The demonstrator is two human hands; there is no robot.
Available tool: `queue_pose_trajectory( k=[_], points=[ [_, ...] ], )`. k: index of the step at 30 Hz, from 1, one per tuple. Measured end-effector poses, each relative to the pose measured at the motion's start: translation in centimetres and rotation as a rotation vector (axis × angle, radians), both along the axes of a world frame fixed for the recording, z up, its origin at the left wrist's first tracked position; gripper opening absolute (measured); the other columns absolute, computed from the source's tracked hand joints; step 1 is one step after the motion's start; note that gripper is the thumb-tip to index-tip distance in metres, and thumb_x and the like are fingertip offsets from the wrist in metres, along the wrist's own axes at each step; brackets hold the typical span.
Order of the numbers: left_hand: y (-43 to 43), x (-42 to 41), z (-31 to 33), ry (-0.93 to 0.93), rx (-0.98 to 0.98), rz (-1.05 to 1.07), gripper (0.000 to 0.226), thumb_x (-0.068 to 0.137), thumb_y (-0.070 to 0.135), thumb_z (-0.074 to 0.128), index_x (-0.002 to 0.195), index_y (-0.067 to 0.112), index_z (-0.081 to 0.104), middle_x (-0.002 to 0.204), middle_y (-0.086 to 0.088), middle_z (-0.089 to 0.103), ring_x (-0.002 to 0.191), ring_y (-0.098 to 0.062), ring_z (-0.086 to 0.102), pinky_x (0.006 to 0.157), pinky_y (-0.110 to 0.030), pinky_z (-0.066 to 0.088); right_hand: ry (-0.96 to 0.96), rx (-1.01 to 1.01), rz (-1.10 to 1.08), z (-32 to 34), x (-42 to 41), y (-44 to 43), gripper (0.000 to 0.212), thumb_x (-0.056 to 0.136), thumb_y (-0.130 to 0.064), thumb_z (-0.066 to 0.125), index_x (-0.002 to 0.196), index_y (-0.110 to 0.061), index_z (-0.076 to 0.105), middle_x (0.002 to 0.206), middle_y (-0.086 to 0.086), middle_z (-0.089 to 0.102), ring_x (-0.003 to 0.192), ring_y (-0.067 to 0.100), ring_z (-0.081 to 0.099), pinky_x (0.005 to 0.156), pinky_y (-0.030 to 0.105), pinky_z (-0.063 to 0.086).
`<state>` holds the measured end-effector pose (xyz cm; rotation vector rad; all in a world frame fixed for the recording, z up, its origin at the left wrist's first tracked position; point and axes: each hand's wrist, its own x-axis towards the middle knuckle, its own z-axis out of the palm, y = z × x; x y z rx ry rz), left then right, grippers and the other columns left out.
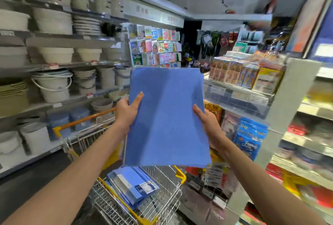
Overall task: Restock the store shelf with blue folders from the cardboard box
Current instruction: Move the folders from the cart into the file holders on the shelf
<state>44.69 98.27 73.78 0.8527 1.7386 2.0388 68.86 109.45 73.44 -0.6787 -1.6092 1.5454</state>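
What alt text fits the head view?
A blue folder is held up in a store aisle, left hand and right hand each gripping a side edge. Below it, spare folders lie in a wire cart; buckets line the shelves at left.

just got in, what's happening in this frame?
A person holds one blue folder upright in front of them, the left hand pinching its left edge and the right hand its right edge. It is in the air, not yet on any shelf. A stack of folders lies in the wire shopping cart below. No cardboard box is in view.
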Motion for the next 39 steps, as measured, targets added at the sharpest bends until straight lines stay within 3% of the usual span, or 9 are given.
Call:
queue_pose_trajectory(
  k=[6,10,13,18,23,26,28,31,39],
  points=[
    [6.1,10.4,4.5,0.117,0.031,-0.120,0.048,0.095,0.046,0.066,0.058,0.020,0.049,0.041,0.018,0.046,0.040,0.003,0.043,0.045,-0.019,0.033,0.032,0.087,-0.297,2.5,11.2,2.5,0.041,0.094,-0.048,0.063,0.117,-0.014,0.069,0.107,0.004,0.076,0.097,0.024,0.074,0.087,0.045,0.059],
    [10.2,18.5,6.9,0.157,0.104,-0.213,0.020,0.095,0.046,0.067,0.088,0.028,0.071,0.077,0.012,0.072,0.065,0.001,0.065,0.065,-0.029,0.052,0.115,0.083,-0.308,5.0,20.1,4.2,0.043,0.094,-0.044,0.065,0.122,-0.011,0.068,0.114,0.010,0.074,0.105,0.033,0.071,0.097,0.054,0.054],
    [13.2,27.1,9.2,0.158,0.149,-0.285,0.022,0.096,0.044,0.066,0.093,0.023,0.073,0.076,0.009,0.072,0.059,0.001,0.066,0.055,-0.024,0.050,0.179,0.076,-0.239,7.8,28.8,5.4,0.044,0.099,-0.037,0.057,0.134,-0.010,0.060,0.125,0.017,0.068,0.113,0.040,0.065,0.093,0.052,0.056],
    [19.5,40.9,13.2,0.154,0.223,-0.395,0.033,0.093,0.051,0.067,0.091,0.020,0.076,0.087,0.004,0.077,0.077,-0.013,0.073,0.069,-0.035,0.059,0.180,0.233,-0.288,12.5,43.1,7.1,0.037,0.098,-0.018,0.061,0.133,-0.010,0.057,0.125,0.013,0.069,0.110,0.035,0.068,0.082,0.043,0.058],
    [24.9,53.3,17.8,0.255,0.293,-0.395,0.059,0.094,0.053,0.064,0.054,0.017,0.042,0.048,0.008,0.045,0.044,-0.007,0.037,0.047,-0.030,0.032,0.194,0.326,-0.495,17.5,54.6,8.4,0.034,0.096,-0.014,0.064,0.128,-0.003,0.059,0.118,0.017,0.071,0.099,0.035,0.072,0.075,0.043,0.059],
    [28.0,59.1,20.2,0.338,0.319,-0.371,0.068,0.087,0.066,0.060,0.058,0.008,0.039,0.056,-0.006,0.034,0.051,-0.020,0.030,0.052,-0.033,0.026,0.179,0.409,-0.607,19.9,59.9,9.5,0.037,0.095,-0.015,0.067,0.128,-0.004,0.058,0.116,0.017,0.072,0.095,0.036,0.072,0.074,0.046,0.060],
    [29.8,62.2,21.4,0.382,0.305,-0.382,0.058,0.082,0.067,0.059,0.069,0.011,0.058,0.063,-0.013,0.052,0.061,-0.034,0.052,0.060,-0.036,0.041,0.191,0.470,-0.698,21.3,62.6,10.2,0.036,0.094,-0.014,0.068,0.127,-0.003,0.057,0.112,0.014,0.073,0.091,0.031,0.074,0.071,0.044,0.061],
    [31.8,65.9,22.9,0.419,0.330,-0.458,0.047,0.088,0.052,0.070,0.113,0.011,0.070,0.101,-0.006,0.074,0.097,-0.021,0.070,0.088,-0.034,0.055,0.194,0.565,-0.867,23.2,65.6,11.8,0.031,0.091,-0.017,0.073,0.118,-0.008,0.060,0.105,0.005,0.074,0.086,0.018,0.074,0.067,0.033,0.060],
    [39.2,72.3,25.8,0.658,0.429,-0.508,0.035,0.091,0.051,0.066,0.110,0.021,0.069,0.099,0.008,0.072,0.089,-0.008,0.068,0.085,-0.036,0.058,0.029,0.895,-1.363,28.4,71.1,19.2,0.024,0.079,-0.041,0.070,0.091,-0.028,0.054,0.084,-0.008,0.063,0.085,0.024,0.062,0.080,0.046,0.053]
  ],
)
